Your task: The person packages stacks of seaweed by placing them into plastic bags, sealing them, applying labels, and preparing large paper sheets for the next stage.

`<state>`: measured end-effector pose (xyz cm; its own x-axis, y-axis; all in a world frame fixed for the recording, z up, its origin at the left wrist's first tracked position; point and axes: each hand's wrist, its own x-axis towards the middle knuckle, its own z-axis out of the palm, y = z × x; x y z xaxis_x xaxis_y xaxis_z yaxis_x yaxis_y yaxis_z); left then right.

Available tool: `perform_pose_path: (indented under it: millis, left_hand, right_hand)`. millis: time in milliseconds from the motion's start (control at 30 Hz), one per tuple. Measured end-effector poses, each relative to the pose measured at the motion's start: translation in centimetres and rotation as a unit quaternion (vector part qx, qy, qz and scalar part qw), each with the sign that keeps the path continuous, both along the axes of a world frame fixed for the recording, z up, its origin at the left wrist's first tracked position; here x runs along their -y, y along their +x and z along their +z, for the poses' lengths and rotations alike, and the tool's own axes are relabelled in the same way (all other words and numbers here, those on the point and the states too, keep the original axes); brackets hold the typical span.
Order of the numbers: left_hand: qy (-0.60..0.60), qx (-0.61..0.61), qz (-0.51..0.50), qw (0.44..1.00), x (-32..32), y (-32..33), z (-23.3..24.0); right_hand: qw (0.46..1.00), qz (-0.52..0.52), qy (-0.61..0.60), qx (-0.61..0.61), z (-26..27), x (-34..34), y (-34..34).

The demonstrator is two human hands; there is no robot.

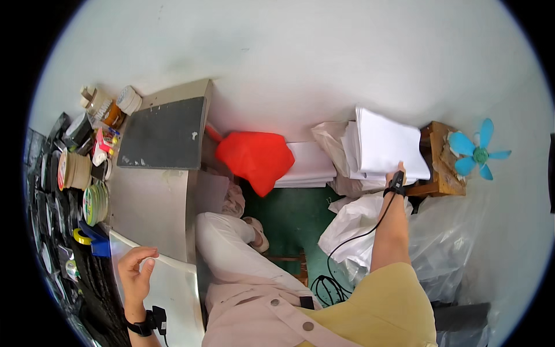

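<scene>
My left hand (pixel 138 271) is above the pale metal worktop at lower left, fingers curled, a gap to the thumb, and nothing in it. At the right, my right hand (pixel 399 171) grips the near edge of a stack of folded white sheets (pixel 388 139). Its thumb lies on top, while the other fingers are hidden below. Whether the sheets are paper or cloth is unclear. A beige bag (pixel 331 132) sits behind the stack's left side. Left of it, more white sheets (pixel 308 162) lie in a low pile, partly covered by a red cloth or bag (pixel 256 156).
A dark flat board (pixel 162 132) rests on the metal worktop (pixel 149 199). Spools (pixel 76 169), tape and a jar (pixel 104 108) line its left side. A blue-bladed fan (pixel 479 154) stands by a wooden stool (pixel 440 167). Plastic bags (pixel 446 243) and a black cable (pixel 329 288) lie low.
</scene>
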<state>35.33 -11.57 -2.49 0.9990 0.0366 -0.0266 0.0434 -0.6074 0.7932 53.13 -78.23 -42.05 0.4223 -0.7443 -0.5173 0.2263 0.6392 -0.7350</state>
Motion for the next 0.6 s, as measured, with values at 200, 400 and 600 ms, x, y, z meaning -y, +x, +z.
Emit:
perform_pose_path:
  millis: [200, 400, 600]
  left_hand:
    - [-0.025, -0.062, 0.063, 0.996, -0.3, -1.3, -1.3]
    - [0.039, -0.074, 0.064, 0.994, -1.7, -0.1, -4.5]
    - [0.214, -0.013, -0.004, 0.977, -0.2, 0.4, -7.4]
  right_hand:
    - [0.995, -0.044, -0.065, -0.059, -5.2, -1.0, 0.1]
    - [0.970, 0.134, -0.108, -0.170, -11.7, 8.0, 2.4]
    - [0.929, 0.178, -0.197, -0.259, 8.2, -4.7, 9.2]
